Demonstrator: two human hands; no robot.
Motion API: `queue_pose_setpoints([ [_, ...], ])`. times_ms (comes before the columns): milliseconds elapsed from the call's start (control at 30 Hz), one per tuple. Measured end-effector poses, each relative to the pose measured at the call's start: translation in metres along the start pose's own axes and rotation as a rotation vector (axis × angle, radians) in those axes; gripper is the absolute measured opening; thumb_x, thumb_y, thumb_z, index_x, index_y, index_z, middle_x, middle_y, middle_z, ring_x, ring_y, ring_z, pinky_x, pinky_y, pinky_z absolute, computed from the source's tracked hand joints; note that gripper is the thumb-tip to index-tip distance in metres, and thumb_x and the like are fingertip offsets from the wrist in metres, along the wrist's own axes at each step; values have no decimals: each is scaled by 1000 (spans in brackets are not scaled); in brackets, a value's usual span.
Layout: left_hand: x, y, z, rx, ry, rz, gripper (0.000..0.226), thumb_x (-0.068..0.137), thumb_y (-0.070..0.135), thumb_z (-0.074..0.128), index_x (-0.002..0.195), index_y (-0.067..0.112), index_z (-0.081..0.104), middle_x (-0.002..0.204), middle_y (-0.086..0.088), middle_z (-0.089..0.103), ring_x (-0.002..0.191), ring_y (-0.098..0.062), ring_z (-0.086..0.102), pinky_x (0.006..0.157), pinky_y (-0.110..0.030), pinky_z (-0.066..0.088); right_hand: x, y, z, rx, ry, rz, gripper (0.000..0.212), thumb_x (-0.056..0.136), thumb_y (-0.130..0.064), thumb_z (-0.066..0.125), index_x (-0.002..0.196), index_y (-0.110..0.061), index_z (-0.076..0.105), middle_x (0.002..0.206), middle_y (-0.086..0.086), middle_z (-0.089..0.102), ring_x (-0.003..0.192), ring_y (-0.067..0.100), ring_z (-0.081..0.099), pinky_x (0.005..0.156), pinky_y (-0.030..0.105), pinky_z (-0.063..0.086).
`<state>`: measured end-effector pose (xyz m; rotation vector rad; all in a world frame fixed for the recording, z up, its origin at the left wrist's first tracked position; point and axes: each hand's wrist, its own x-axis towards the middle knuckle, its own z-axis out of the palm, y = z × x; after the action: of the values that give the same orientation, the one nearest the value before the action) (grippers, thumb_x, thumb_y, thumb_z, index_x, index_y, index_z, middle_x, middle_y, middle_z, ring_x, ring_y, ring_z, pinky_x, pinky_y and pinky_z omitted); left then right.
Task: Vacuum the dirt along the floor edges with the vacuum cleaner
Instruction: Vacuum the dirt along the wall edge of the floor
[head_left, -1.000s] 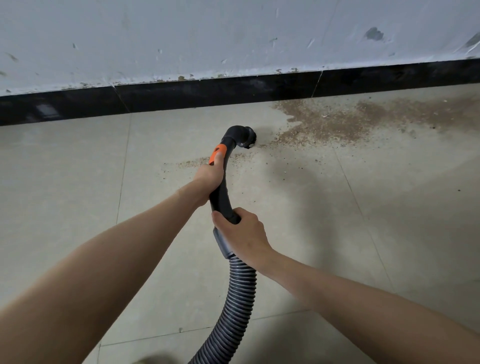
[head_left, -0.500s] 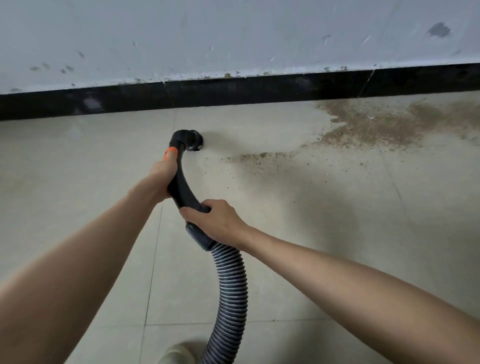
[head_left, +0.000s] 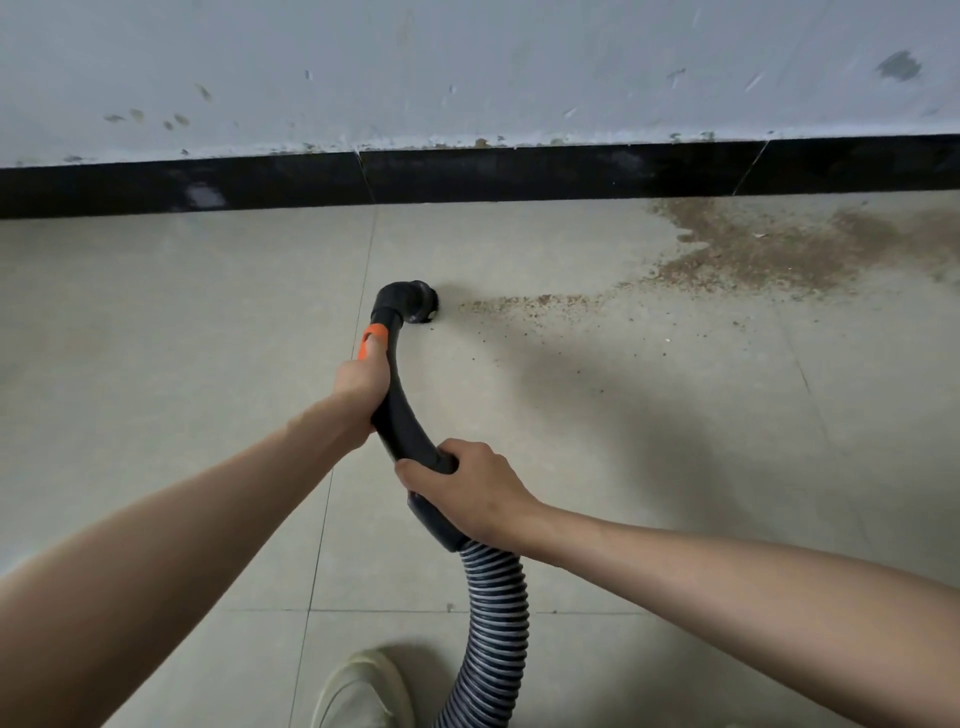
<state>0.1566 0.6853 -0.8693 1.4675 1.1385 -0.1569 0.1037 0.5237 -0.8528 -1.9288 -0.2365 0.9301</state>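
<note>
Head view, risk: we judge the nozzle (head_left: 415, 304), at frame centre, may scatter the thin dirt trail (head_left: 535, 301) just to its right if swept fast.
Head view, remaining dirt: the large dirt patch (head_left: 769, 249) lies upper right against the black skirting (head_left: 519, 174); we could miss the edge.
Left hand (head_left: 361, 382): fingers wrapped round the black wand (head_left: 400, 410), below its orange band (head_left: 373, 338).
Right hand (head_left: 467, 491): clenched round the wand's lower end, above the ribbed hose (head_left: 493, 623).
</note>
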Motion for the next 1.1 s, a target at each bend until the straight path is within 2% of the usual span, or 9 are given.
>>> queue_pose_setpoints([
  [100, -7, 1, 9, 5, -43, 0, 73, 91, 62, 39, 126, -1, 47, 99, -15, 55, 87, -31, 55, 82, -41, 50, -8, 2, -5, 10, 31, 20, 33, 78, -54, 59, 72, -22, 52, 71, -6, 62, 63, 14, 58, 61, 27, 45],
  [433, -21, 5, 50, 93, -126, 27, 66, 90, 64, 40, 110, 2, 49, 95, -14, 55, 84, -31, 55, 89, -43, 51, -27, 17, -23, 79, 120, 68, 33, 78, -53, 58, 71, -22, 49, 65, -8, 54, 57, 12, 50, 57, 25, 40],
  [800, -37, 9, 101, 242, -213, 73, 69, 91, 66, 34, 106, 2, 51, 93, -13, 57, 83, -30, 57, 84, -40, 51, -41, 42, -45, 108, 253, 99, 32, 82, -52, 58, 71, -23, 51, 63, -8, 53, 56, 11, 48, 55, 25, 38],
  [1000, -40, 14, 134, 288, -249, 90, 70, 89, 67, 35, 108, 1, 51, 94, -14, 56, 84, -30, 57, 93, -44, 51, -45, 56, -65, 159, 292, 104, 32, 82, -52, 58, 71, -24, 50, 58, -10, 49, 50, 9, 45, 52, 23, 37],
  [1100, -40, 17, 152, 310, -262, 110, 70, 89, 68, 34, 106, 2, 51, 94, -14, 56, 84, -30, 57, 92, -43, 51, -44, 63, -78, 174, 322, 110, 32, 81, -53, 58, 71, -23, 50, 59, -9, 49, 52, 11, 47, 54, 25, 38],
])
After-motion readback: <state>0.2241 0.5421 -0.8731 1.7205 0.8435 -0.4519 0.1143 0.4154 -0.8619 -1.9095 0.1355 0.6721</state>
